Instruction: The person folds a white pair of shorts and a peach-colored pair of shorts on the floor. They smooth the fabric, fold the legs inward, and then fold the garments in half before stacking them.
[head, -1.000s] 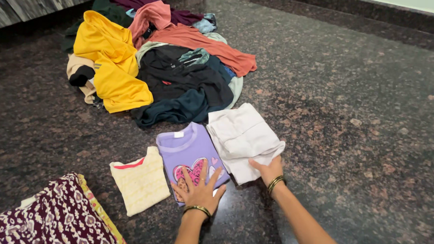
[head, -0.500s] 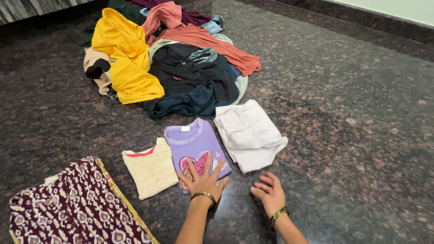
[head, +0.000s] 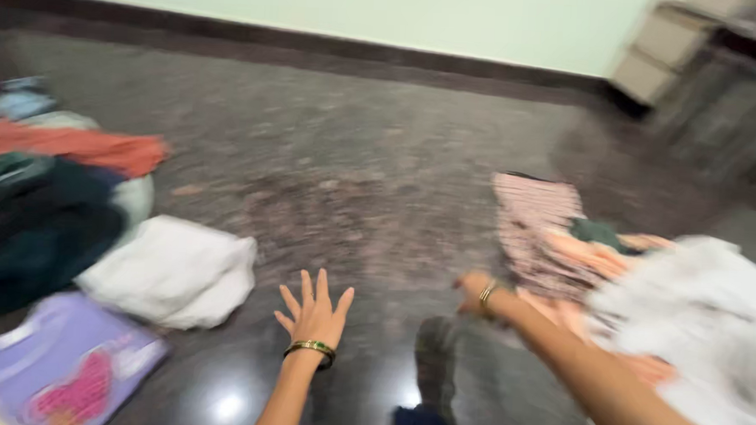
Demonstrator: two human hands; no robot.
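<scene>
Left hand (head: 314, 316) lies flat on the floor (head: 354, 177), fingers spread, holding nothing. Right hand (head: 474, 293) reaches toward the pink clothes (head: 555, 237) at the floor's right side; its grip cannot be told through blur. Risk: a hasty grab could drag the neighbouring white cloth (head: 697, 311) along.

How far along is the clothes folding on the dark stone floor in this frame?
Done: a folded white garment and a folded purple top with a pink heart lie flat. In hand: nothing; the left hand is spread open above the floor, and the right hand reaches toward a blurred pink and white clothes pile. Left: that pile, plus the unfolded dark and orange heap.
</scene>
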